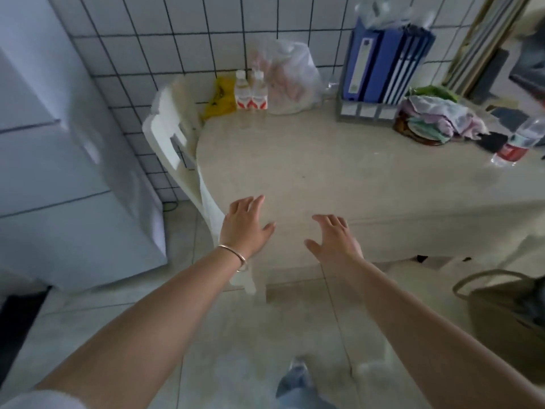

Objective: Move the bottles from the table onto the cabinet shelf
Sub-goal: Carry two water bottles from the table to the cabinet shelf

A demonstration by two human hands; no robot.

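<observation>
White tiled wall (165, 31), beige flr (256, 329)

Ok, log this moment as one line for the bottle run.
left hand open | right hand open | two bottles by wall | red-label bottle on table

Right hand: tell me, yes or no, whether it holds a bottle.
No, the right hand is open above the table, holding nothing.

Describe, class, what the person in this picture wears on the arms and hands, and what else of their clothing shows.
Both forearms are bare. The left hand has a thin metal bangle round its wrist; the right hand shows no ring, watch or bangle. A bit of pale, whitish sleeve shows at the left arm's lower edge. Below, a blue denim trouser leg is visible.
</observation>
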